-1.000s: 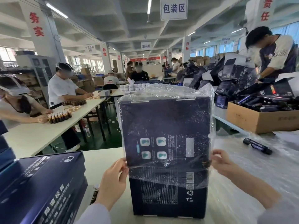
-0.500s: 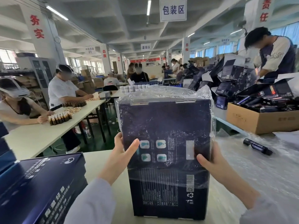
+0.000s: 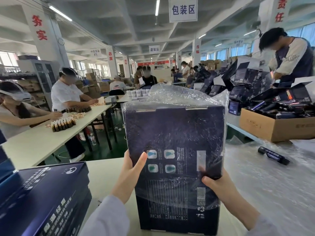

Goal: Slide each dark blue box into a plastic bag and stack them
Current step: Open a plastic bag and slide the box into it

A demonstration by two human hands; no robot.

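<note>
Standing upright on table, dark blue box sits at centre. Plastic bag covers top and most of box; bottom band bare. Left hand grips left edge, thumb on front face, fingers curled behind. Right hand grips right edge through bag, lower down. Stack of dark blue boxes near, at left, same table. Loose plastic sheeting spread at right, slim black pack on it. Cardboard carton beyond.
</note>
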